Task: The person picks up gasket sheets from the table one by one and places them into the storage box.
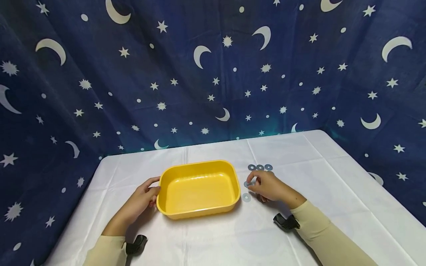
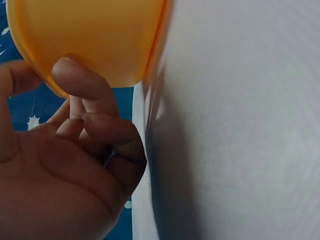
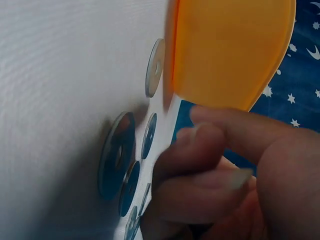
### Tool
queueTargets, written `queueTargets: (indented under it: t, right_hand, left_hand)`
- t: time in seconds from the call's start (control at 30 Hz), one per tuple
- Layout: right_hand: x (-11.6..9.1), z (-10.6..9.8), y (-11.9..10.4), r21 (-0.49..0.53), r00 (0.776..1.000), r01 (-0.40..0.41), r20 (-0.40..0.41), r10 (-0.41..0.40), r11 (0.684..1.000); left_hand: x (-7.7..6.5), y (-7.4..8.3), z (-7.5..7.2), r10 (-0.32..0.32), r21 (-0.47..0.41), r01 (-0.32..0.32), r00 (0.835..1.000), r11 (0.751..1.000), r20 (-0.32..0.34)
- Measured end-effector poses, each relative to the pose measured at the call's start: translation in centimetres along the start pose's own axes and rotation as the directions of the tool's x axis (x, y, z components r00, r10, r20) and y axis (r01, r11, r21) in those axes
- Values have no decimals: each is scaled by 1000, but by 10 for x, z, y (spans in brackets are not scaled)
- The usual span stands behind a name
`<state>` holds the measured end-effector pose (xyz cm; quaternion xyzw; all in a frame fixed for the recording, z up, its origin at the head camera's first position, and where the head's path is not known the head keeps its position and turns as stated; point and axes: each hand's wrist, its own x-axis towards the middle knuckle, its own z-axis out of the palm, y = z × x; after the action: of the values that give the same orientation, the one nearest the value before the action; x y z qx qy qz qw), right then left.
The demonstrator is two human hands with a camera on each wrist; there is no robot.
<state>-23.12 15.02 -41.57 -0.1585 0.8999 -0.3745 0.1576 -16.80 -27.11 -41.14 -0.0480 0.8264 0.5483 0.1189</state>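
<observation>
On the white table a yellow tray stands upright, with nothing inside it. My left hand grips its left end, fingers and thumb at the rim; the left wrist view shows the other fingers curled below the tray's corner. Several flat grey washers lie to the right of the tray: a row of three with one washer at its right end, and a nearer washer. My right hand hovers over another washer, thumb and index finger bent and apart, partly covering it. The right wrist view shows several washers beside the fingertips.
A dark blue curtain with moons and stars hangs behind and beside the table. A black wrist device sits at the left sleeve, and another black device at the right sleeve.
</observation>
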Motion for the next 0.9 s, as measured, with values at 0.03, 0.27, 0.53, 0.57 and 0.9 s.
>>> queueTargets:
  t: [0.03,0.27,0.53,0.57,0.9]
  right_hand:
    - [-1,0,0,-4,1000,5,13,-5,1000]
    - [-6,1,2,-13,991,23,129,-21,1000]
    - [-7,5,0,-14,982,19,187,-16,1000]
    - [-7,5,-1,-15,982,17,186,-14,1000]
    - [-9,7,-4,-47,983,11,183,-2,999]
  left_hand:
    - [0,-1,0,3,-3,-3,1000,1000,10]
    - [0,-6,1,16,-43,-13,997,999,71]
    - [0,-12,-3,-6,-65,13,994,998,111]
    - [-1,-12,-3,-1,-66,9,993,998,116]
    - [1,-13,-4,23,-57,-15,991,998,135]
